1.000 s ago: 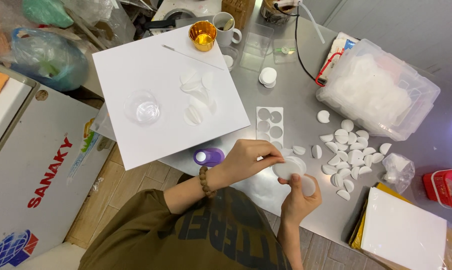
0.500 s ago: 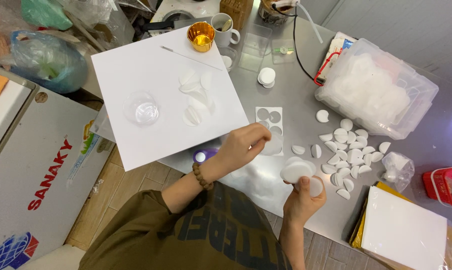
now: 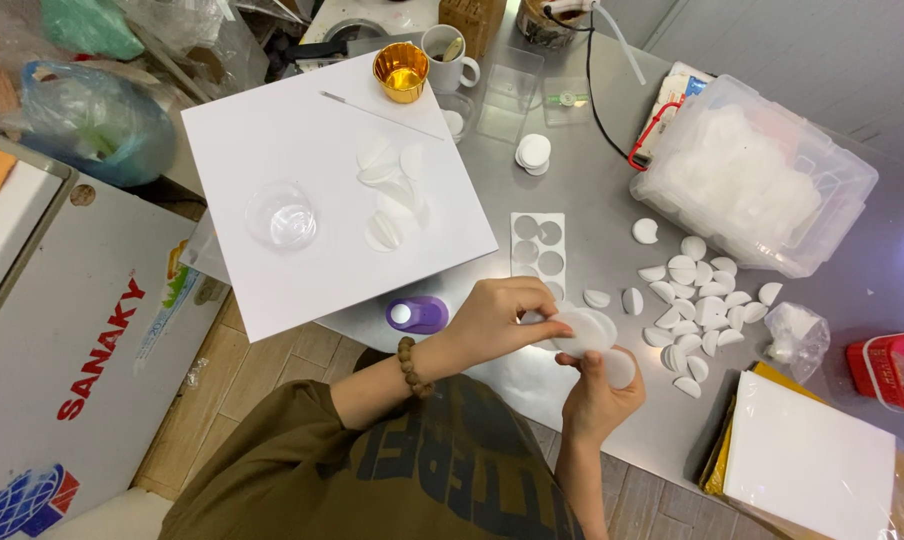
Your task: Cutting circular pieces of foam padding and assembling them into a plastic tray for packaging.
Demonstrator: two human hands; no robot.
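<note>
My left hand (image 3: 497, 322), with a bead bracelet on its wrist, pinches the left edge of a white round disc (image 3: 589, 330) over the near edge of the metal table (image 3: 592, 190). My right hand (image 3: 594, 398) comes up from below, holds the same disc from underneath and keeps a second white disc (image 3: 621, 368) against its palm. A sheet of round stickers (image 3: 537, 250) lies just beyond my hands. A purple punch (image 3: 417, 315) sits left of my left hand.
A white board (image 3: 312, 200) carries a clear dish (image 3: 282, 215) and folded discs (image 3: 390, 195). Several white half-discs (image 3: 697, 295) lie right of my hands, before a clear plastic bin (image 3: 757, 175). A gold cup (image 3: 401, 70), mug (image 3: 449, 47), disc stack (image 3: 533, 152) and red basket (image 3: 897, 370) stand around.
My left hand lifted toward the sticker sheet half a second ago and has come back down onto the disc. My right hand has stayed in place under it.
</note>
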